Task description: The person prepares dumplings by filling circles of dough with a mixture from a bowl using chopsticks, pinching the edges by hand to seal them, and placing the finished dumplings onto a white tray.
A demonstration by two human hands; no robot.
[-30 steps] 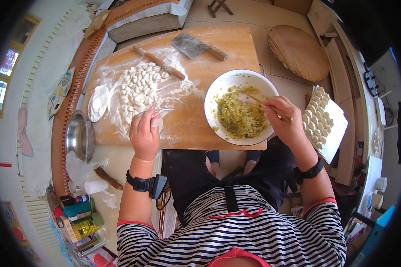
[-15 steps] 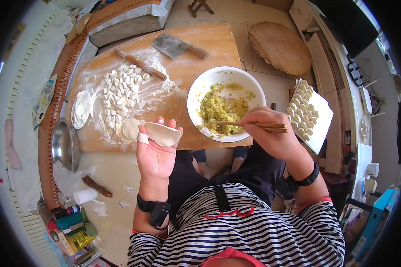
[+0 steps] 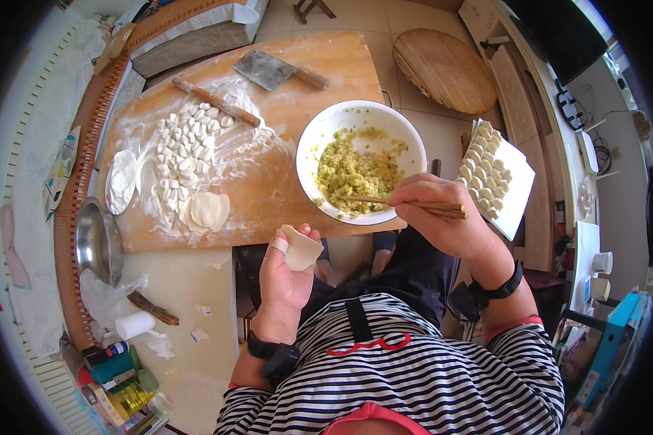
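My left hand (image 3: 286,279), with white tape on one finger, cups a round dumpling wrapper (image 3: 302,249) just off the table's front edge. The wrapper rests over the fingers, and no filling shows on it. In my right hand (image 3: 432,210) a pair of wooden chopsticks (image 3: 446,209) is gripped, their tips down in the green and yellow filling (image 3: 359,170). That filling sits in a large white bowl (image 3: 306,138). To the left of the bowl, a few loose wrappers (image 3: 209,211) overlap on the floured wooden board.
Small dough pieces (image 3: 189,148), a rolling pin (image 3: 218,103) and a cleaver (image 3: 265,70) lie on the board (image 3: 268,185). Folded dumplings (image 3: 486,170) line a white tray (image 3: 519,188) at right. A metal basin (image 3: 98,243) stands left; a round wooden board (image 3: 446,71) lies behind.
My left hand has drawn back toward me and to the right with the wrapper, away from the loose wrappers. My right hand keeps the chopsticks in the filling, nearly still.
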